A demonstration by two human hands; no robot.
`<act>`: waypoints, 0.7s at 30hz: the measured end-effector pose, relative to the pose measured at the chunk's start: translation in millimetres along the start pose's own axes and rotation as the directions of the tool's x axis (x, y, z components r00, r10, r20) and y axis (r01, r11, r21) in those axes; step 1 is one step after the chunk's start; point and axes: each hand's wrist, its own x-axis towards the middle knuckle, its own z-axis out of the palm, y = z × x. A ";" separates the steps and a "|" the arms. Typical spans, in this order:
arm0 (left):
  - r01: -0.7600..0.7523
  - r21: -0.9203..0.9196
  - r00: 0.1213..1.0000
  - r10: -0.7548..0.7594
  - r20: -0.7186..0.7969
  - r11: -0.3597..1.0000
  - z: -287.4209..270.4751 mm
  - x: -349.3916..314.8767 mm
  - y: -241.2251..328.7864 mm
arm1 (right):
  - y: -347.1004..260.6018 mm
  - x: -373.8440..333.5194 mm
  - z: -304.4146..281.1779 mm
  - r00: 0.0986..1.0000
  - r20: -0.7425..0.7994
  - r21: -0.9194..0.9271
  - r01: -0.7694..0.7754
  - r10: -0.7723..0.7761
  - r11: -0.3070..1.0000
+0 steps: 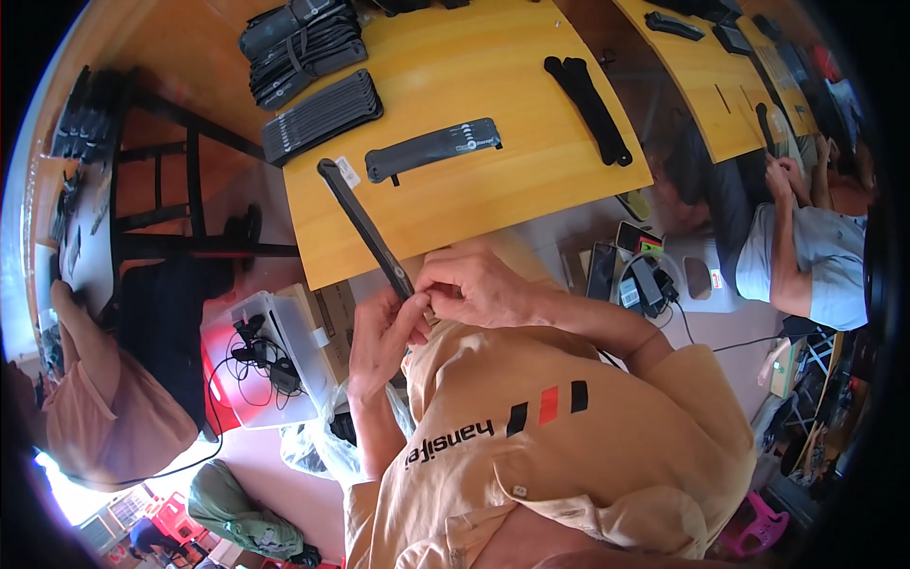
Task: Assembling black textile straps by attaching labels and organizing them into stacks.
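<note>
A long, narrow black strap runs from the table's near edge to my hands, its rounded far end resting on the wood. My left hand pinches its near end between thumb and fingers. Right beside it, my right hand is closed at the same end, fingertips touching the left thumb; the exact grip between them is hidden. A flat black band with white print lies on the table beyond, beside a small white label. Two black strips lie together at the right.
Stacked black bands and a strapped bundle sit at the table's far left. Below are a clear plastic bin with cables and a white bin with chargers. People sit at left and right, the right one by another table.
</note>
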 end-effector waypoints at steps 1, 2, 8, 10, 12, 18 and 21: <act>0.000 -0.035 0.999 0.002 0.053 0.999 -2.3 -3.6 -0.8 | -1.1 0.8 -1.2 1.000 -0.002 -0.001 0.002 -0.002 1.000; 0.002 -0.071 0.995 0.006 0.105 0.998 -4.7 -6.1 -1.0 | -2.7 1.9 -3.5 0.992 0.082 0.120 -0.106 0.097 0.987; 0.046 -0.264 0.953 0.037 0.300 0.963 -8.7 -15.4 4.7 | -4.3 4.3 -11.6 0.876 0.361 0.445 -0.463 0.320 0.767; 0.017 -0.267 0.964 0.056 0.262 0.964 -7.6 -15.8 0.7 | -10.0 5.7 -10.9 0.860 0.396 0.466 -0.491 0.323 0.736; -0.013 -0.266 0.970 0.076 0.230 0.964 -6.0 -16.9 2.4 | -16.4 4.8 -5.8 0.988 0.149 0.045 0.042 -0.049 0.998; 0.014 -0.268 0.988 0.027 0.150 0.963 -4.2 -22.5 9.5 | -22.6 4.9 -6.8 0.960 0.152 -0.219 0.265 -0.235 0.939; 0.054 -0.280 0.966 0.021 0.258 0.958 -7.3 -23.0 8.9 | -19.8 3.8 -11.1 0.944 0.227 -0.140 0.276 -0.240 0.951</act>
